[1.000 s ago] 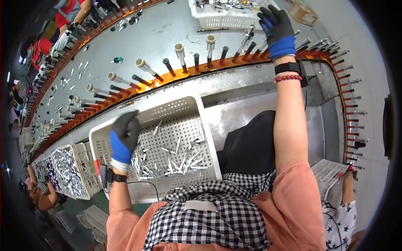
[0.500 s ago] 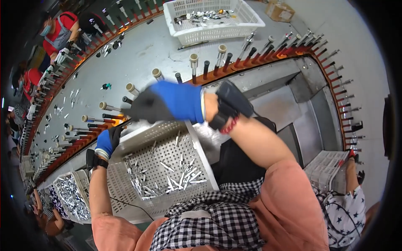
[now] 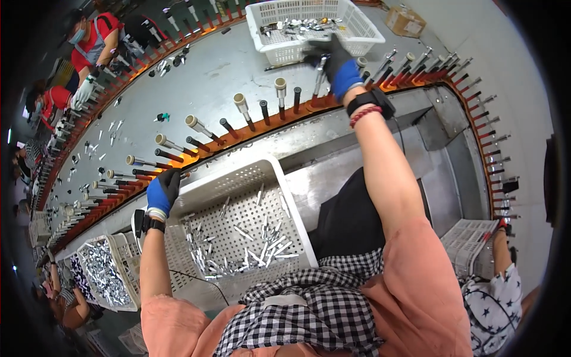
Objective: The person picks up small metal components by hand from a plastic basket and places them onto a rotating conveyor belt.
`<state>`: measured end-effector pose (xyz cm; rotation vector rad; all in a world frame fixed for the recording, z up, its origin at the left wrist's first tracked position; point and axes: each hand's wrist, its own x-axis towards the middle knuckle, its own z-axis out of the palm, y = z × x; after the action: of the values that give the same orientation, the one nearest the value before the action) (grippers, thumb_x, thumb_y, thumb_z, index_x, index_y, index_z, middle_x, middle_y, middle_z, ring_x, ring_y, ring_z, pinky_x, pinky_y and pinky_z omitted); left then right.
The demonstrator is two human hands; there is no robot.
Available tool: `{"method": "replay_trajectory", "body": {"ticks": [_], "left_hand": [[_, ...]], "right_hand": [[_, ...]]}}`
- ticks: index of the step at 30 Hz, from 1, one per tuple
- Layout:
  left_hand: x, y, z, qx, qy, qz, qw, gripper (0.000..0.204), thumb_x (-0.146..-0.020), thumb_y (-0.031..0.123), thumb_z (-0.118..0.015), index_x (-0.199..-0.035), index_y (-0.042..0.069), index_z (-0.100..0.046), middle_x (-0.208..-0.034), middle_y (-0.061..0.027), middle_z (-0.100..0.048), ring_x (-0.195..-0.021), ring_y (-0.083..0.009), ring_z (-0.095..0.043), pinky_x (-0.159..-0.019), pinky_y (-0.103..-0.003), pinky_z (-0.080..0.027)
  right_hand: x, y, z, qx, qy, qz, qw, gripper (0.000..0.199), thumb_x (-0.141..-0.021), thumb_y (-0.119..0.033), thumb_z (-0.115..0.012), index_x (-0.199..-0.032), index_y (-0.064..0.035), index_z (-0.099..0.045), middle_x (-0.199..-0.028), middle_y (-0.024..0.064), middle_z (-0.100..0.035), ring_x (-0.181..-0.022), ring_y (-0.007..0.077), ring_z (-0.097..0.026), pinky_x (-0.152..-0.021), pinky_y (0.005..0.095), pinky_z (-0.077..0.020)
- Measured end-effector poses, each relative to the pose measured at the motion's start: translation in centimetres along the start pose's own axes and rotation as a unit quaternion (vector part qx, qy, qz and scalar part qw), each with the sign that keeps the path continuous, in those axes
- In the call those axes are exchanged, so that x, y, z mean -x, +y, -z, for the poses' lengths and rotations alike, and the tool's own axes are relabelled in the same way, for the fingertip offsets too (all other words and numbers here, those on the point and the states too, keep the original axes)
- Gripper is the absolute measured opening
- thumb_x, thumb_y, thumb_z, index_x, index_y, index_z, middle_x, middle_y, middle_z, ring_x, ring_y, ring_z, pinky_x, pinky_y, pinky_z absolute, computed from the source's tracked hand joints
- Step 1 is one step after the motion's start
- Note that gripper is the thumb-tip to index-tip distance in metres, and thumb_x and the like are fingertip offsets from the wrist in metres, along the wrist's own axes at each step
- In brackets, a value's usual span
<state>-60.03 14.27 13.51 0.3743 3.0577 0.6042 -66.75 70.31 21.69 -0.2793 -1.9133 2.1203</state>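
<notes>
Both my hands wear black-and-blue gloves. My right hand (image 3: 334, 62) reaches far out over the row of upright pegs, its fingers bent around the top of a silver tube (image 3: 321, 74) standing on a peg. Its fingertips are slightly blurred. My left hand (image 3: 164, 189) is closed at the far left corner of a white perforated basket (image 3: 294, 223), close to the pegs. What lies between its fingers is hidden. Loose silver metal pieces (image 3: 262, 250) lie inside this basket. Between my hands stand beige-ringed silver parts (image 3: 241, 104) and black-tipped pegs (image 3: 264, 112).
Another white basket (image 3: 321, 55) with metal parts stands beyond the pegs, beside a cardboard box (image 3: 405, 21). A curved track (image 3: 238, 138) of pegs rings the grey table. Parts fill a crate (image 3: 104, 271) at left. Co-workers stand far left and sit at right.
My right hand has swung right and away from me, from near my left hand to the silver tube. My left hand stays by the basket corner. The view has shifted slightly.
</notes>
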Motion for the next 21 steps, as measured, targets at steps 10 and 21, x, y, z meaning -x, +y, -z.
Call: {"method": "replay_trajectory", "body": {"ticks": [10,21], "left_hand": [[4.7,14.2,0.8,0.365,0.075,-0.071,0.925,0.05,-0.099,0.004,-0.068,-0.147,-0.003,-0.057,-0.139,-0.0153,-0.068,-0.127,-0.0214,-0.065,-0.109,-0.036,-0.048],[6.1,20.1,-0.4,0.481,0.069,0.031,0.874,0.022,-0.101,0.012,-0.071,-0.119,0.001,-0.077,-0.102,-0.0081,-0.079,-0.096,-0.0127,-0.072,-0.088,-0.032,-0.057]], "right_hand": [[17.4,-6.4,-17.3,-0.014,-0.352,0.141,0.925,0.067,-0.112,-0.054,-0.041,-0.101,-0.0002,-0.08,-0.064,0.0049,-0.066,-0.063,0.0116,-0.063,-0.069,0.0262,-0.0526],[11.6,-4.2,-12.8,0.182,-0.292,0.337,0.876,0.047,-0.117,-0.029,-0.03,-0.144,-0.0041,-0.059,-0.133,0.0133,-0.069,-0.123,0.0199,-0.066,-0.107,0.0342,-0.0508]]}}
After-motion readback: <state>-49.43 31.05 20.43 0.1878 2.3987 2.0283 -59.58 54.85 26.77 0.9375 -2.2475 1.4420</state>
